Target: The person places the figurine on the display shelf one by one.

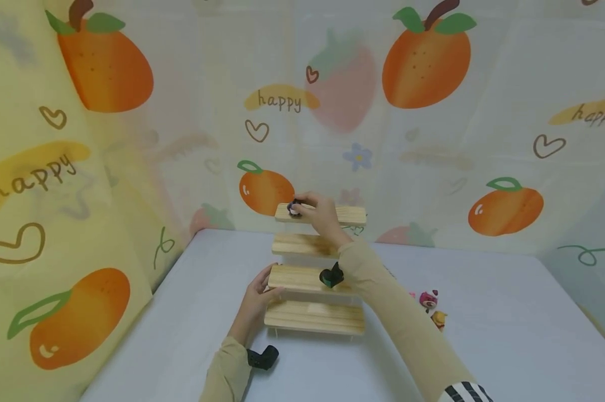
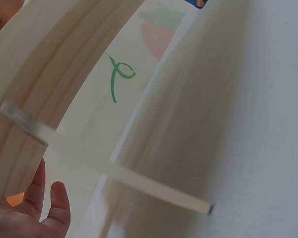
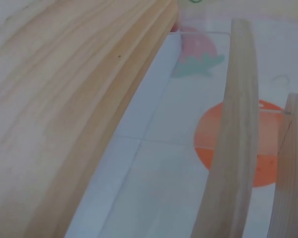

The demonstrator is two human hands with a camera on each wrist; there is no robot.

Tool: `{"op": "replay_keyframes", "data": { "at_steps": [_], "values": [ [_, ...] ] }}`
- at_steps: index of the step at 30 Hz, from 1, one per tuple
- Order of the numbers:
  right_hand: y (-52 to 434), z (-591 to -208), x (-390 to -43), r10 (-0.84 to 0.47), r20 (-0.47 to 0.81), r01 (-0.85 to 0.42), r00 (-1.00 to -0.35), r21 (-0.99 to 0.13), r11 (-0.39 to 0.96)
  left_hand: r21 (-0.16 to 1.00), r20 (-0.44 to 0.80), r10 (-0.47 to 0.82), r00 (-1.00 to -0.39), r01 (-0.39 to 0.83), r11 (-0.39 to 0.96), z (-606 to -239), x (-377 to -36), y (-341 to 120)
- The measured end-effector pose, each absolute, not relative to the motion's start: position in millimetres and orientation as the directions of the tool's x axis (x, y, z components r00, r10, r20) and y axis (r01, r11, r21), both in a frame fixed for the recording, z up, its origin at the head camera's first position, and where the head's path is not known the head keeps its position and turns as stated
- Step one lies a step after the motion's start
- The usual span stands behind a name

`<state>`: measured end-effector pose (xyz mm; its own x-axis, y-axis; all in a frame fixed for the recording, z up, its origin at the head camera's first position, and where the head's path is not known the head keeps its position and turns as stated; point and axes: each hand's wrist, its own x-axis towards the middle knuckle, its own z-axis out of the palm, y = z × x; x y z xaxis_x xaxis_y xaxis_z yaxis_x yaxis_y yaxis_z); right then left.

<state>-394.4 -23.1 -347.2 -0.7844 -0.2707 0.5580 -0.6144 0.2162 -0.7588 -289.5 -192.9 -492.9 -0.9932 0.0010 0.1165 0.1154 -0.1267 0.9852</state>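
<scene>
The rack (image 1: 315, 317) is held by the left hand (image 1: 254, 295), a figurine (image 1: 292, 210) pinched atop it by the right hand (image 1: 322, 215), right-side toys (image 1: 428, 300) apparently unplaced.

Backdrop (image 1: 327, 167) was super cheery tbh: printed oranges (image 1: 426, 70), faded strawberries (image 1: 342, 89), a little blue flower (image 1: 358, 157), doodled hearts (image 1: 257, 131), "happy" lettering (image 1: 281, 102). Left wall (image 1: 116, 240) looked yellower, and the tabletop (image 1: 508, 340) was plain pale.
</scene>
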Motion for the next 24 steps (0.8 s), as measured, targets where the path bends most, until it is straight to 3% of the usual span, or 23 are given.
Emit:
{"op": "replay_keyframes", "data": {
  "at_steps": [24],
  "values": [
    [-30.8, -341.3, -389.3, -0.278, 0.509, -0.575, -0.815, -0.771, 0.274, 0.987, 0.132, -0.008, -0.991, 0.132, -0.092, -496.5, -291.3, -193.5]
  ]
}}
